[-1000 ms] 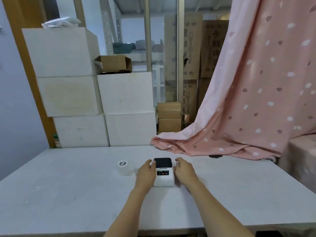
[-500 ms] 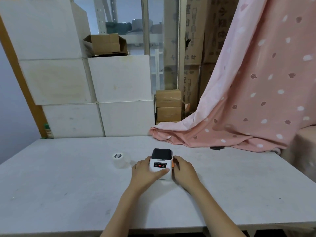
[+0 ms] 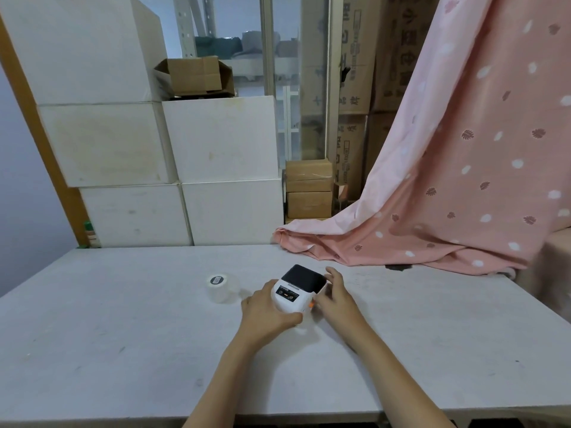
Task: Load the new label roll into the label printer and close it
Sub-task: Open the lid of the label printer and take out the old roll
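A small white label printer (image 3: 298, 291) with a black lid and an orange side tab sits mid-table, turned at an angle, its lid down. My left hand (image 3: 266, 310) wraps its left side and front corner. My right hand (image 3: 336, 299) rests against its right side by the orange tab, fingers on the lid's edge. The label roll (image 3: 221, 287), white in clear wrap with a dark core end, stands on the table left of the printer, apart from both hands.
The white table (image 3: 123, 350) spans the view. Pink dotted cloth (image 3: 432, 211) drapes onto its far right edge. White boxes (image 3: 216, 168) and cardboard cartons (image 3: 309, 189) are stacked behind the table.
Both hands have turned the printer so that its front faces left-forward. My left hand slid around to its front corner. The head camera tilted down and closer.
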`<move>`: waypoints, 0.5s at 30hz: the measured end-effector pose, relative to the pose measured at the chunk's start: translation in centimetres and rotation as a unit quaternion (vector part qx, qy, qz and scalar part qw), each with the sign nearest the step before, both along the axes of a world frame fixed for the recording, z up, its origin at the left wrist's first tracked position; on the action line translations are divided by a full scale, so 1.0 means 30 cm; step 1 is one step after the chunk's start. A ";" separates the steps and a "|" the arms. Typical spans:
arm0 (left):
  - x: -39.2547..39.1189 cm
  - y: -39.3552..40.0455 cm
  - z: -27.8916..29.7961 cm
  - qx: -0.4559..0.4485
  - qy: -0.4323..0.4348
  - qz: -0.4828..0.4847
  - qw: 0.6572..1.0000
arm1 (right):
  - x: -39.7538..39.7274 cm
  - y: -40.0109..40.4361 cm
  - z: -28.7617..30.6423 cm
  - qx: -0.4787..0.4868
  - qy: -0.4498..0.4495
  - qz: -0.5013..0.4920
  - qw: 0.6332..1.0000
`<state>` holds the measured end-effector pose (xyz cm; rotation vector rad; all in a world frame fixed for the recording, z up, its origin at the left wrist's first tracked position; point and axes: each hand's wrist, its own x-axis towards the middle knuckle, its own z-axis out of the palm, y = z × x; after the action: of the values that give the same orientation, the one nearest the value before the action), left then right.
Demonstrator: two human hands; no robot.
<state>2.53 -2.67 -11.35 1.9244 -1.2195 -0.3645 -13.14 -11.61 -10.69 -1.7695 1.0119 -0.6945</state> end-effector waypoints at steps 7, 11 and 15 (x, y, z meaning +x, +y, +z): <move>-0.018 0.007 -0.001 0.007 -0.031 0.012 0.999 | -0.012 0.022 0.011 0.007 0.009 0.016 1.000; -0.012 0.017 0.002 -0.026 0.015 0.006 1.000 | -0.009 0.035 0.019 -0.007 0.024 0.031 0.999; -0.014 0.028 0.009 -0.044 0.041 0.002 0.998 | -0.009 0.028 0.018 -0.011 0.036 0.042 0.998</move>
<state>2.10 -1.83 -11.07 1.8199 -1.1587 -0.3782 -13.41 -10.78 -10.16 -1.8564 0.9758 -0.5960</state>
